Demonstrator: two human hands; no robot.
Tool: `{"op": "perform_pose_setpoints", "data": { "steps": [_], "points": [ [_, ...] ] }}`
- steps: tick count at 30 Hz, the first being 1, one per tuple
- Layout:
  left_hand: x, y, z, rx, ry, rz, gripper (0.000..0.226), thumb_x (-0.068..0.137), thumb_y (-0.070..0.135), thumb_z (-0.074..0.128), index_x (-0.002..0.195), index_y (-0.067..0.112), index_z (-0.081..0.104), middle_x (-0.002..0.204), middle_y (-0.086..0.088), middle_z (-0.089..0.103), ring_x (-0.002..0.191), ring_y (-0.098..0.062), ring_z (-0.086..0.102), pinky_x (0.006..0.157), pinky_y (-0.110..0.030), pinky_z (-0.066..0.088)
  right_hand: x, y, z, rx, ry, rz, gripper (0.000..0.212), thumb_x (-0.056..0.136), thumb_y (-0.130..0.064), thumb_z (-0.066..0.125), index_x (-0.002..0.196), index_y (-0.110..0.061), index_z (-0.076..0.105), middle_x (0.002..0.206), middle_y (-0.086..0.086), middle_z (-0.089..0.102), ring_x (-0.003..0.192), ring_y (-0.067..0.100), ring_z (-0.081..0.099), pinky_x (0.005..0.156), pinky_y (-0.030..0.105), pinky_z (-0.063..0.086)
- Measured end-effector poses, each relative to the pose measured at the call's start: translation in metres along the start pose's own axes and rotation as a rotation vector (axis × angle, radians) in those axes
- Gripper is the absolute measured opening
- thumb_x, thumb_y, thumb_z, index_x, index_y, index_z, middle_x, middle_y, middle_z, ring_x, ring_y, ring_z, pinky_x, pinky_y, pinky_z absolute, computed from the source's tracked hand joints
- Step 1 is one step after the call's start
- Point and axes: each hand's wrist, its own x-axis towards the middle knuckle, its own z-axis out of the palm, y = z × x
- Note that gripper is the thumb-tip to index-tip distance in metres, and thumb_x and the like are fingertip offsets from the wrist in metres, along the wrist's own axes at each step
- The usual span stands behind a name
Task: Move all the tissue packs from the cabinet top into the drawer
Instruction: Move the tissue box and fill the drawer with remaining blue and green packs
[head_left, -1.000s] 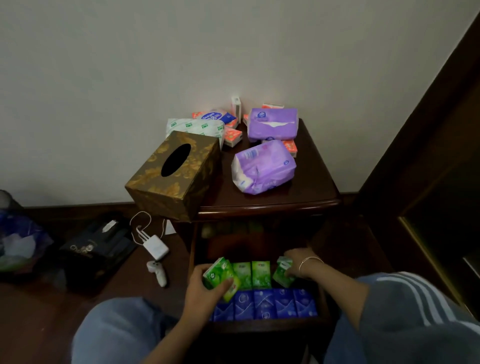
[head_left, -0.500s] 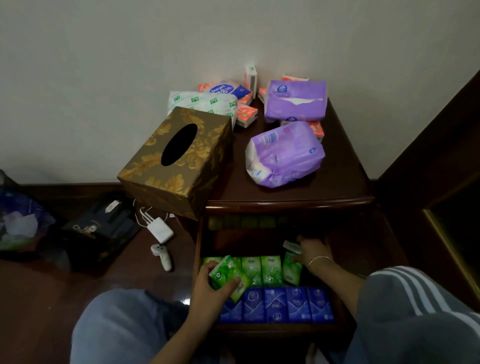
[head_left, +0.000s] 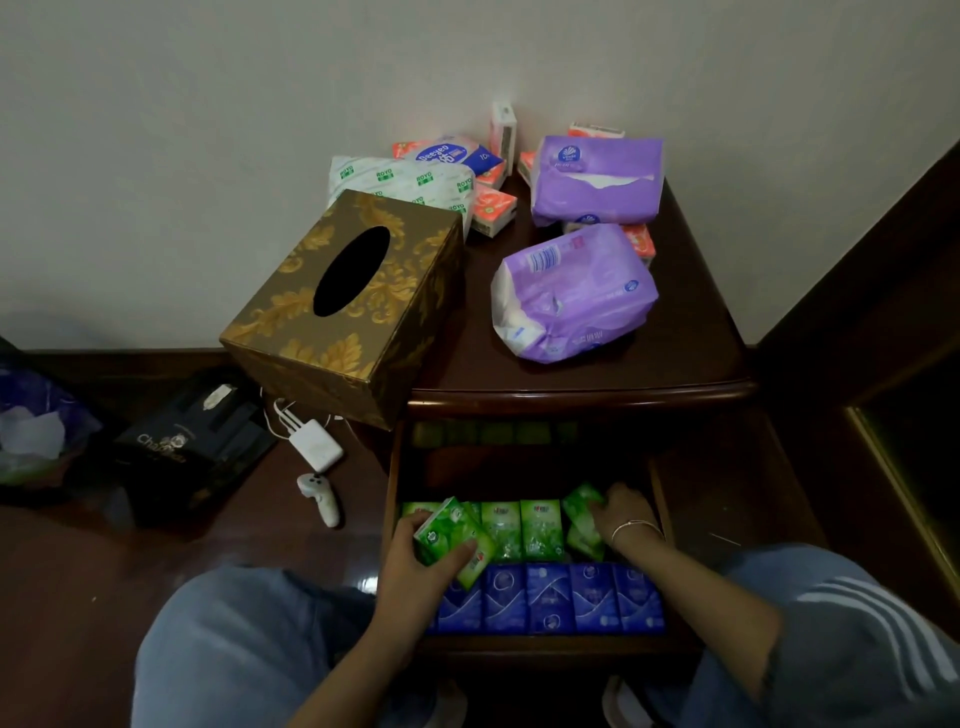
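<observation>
Both hands are down in the open drawer. Left hand grips a tilted green pack, thumb across its front, held over the left end of the drawer's green row. Right hand has its fingers curled on the end green pack at the right end of that row, and there is a bracelet on that wrist. A row of blue packs stands upright along the drawer front, touching the green row behind it. More green packs are dimly visible at the drawer's back, too dark to count. Still on the tabletop of the cabinet: two large purple packs, one nearer the front and one opened at the back; a white-and-green pack; a blue-and-white pack; several small orange packs; and a small white box upright against the wall. A gold patterned tissue box overhangs the tabletop's left front corner. On the floor at left are a white charger and a black box.
</observation>
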Motion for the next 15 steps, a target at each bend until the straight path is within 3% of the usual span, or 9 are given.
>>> {"op": "perform_pose_setpoints", "data": {
  "steps": [6, 11, 15],
  "points": [
    [0.000, -0.002, -0.002, -0.007, -0.005, -0.021, 0.050, 0.074, 0.020, 0.081, 0.116, 0.018, 0.054, 0.115, -0.009, 0.064, 0.100, -0.023, 0.065, 0.091, -0.048, 0.053, -0.008, 0.001, 0.015, 0.230, -0.038, 0.201, 0.046, 0.097, -0.020, 0.044, 0.135, 0.004, 0.035, 0.133, 0.028, 0.049, 0.119, 0.041, 0.051, 0.096, 0.042, 0.046],
    [-0.001, -0.003, -0.003, -0.017, -0.021, -0.034, 0.050, 0.073, 0.023, 0.082, 0.114, 0.023, 0.054, 0.108, -0.003, 0.068, 0.091, -0.016, 0.069, 0.080, -0.037, 0.057, -0.006, 0.003, 0.010, 0.159, -0.158, 0.198, 0.047, 0.095, -0.014, 0.043, 0.139, 0.001, 0.035, 0.136, 0.024, 0.048, 0.120, 0.037, 0.051, 0.092, 0.036, 0.046],
    [0.000, -0.007, -0.003, -0.005, -0.017, -0.030, 0.047, 0.070, 0.023, 0.083, 0.109, 0.025, 0.056, 0.105, -0.002, 0.069, 0.089, -0.015, 0.070, 0.081, -0.039, 0.058, -0.003, -0.001, 0.004, 0.136, -0.153, 0.193, 0.059, 0.095, -0.013, 0.042, 0.148, -0.003, 0.017, 0.144, 0.023, 0.039, 0.128, 0.037, 0.043, 0.096, 0.036, 0.043]
  ]
}}
